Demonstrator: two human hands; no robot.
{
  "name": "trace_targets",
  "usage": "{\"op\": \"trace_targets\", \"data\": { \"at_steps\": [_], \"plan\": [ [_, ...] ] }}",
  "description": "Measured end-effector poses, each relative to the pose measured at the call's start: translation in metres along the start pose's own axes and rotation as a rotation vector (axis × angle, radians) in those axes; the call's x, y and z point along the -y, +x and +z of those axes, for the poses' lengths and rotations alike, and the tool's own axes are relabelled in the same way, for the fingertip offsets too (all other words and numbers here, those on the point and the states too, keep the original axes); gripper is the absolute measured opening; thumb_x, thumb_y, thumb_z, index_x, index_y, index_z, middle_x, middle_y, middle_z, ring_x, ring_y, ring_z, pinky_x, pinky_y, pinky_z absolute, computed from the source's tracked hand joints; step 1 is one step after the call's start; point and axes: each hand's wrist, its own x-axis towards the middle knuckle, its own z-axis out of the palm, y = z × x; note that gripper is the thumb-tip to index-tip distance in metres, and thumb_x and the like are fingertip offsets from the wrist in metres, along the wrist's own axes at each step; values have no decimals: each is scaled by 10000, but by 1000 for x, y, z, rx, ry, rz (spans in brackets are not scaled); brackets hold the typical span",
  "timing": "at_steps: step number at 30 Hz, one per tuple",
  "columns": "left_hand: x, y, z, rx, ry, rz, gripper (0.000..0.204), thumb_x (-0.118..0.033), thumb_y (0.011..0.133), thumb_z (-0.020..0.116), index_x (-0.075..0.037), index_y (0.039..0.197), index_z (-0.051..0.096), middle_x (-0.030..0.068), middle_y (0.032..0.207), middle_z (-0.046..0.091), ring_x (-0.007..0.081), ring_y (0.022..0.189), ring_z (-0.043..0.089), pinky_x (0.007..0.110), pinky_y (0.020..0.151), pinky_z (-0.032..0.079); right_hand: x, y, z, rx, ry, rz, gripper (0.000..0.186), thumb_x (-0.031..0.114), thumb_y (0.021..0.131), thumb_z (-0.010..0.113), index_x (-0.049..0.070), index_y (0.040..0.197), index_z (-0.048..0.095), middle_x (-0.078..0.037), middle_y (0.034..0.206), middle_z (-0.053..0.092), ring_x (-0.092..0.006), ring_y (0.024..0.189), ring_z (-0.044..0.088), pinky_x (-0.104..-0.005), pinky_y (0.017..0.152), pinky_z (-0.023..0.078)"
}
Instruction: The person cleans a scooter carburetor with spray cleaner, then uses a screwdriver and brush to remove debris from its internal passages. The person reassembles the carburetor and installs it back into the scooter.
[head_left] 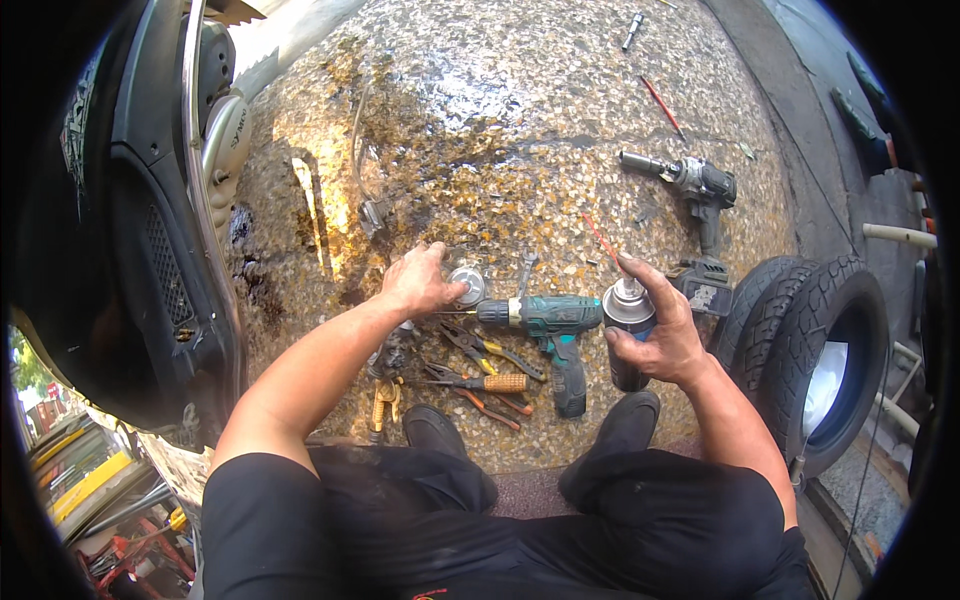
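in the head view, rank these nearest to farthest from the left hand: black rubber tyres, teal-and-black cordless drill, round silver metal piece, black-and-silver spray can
From the left hand:
1. Round silver metal piece, right at its thumb side
2. Teal-and-black cordless drill, to its right
3. Black-and-silver spray can, farther right, in the right hand
4. Black rubber tyres, far right

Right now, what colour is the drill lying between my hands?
The drill is teal and black; the head view shows it.
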Motion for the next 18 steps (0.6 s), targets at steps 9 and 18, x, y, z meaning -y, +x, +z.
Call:
{"op": "trace_targets", "data": {
  "at_steps": [9, 18],
  "plan": [
    [-6, 19, 13, 114, -246, -110, 380, -281, 693, 829, -24, 921, 667, 162, 957, 702, 267, 898, 675, 371, 806, 526, 5, 7, 2, 8, 16, 2, 791, 122, 680, 788, 129, 1405, 471, -177, 1212, 605, -355, 1096, 611, -400, 944, 488],
    [-26, 28, -52, 38, -258, 12, 262, -133, 729, 789, -12, 890, 621, 99, 838, 672, 159, 730, 626, 314, 691, 513, 21, 25, 4, 104, 55, -58, 757, 163, 697, 776, 162, 1395, 483, -168, 1136, 626, -365, 1004, 634, -420, 856, 522]
  ]
}}
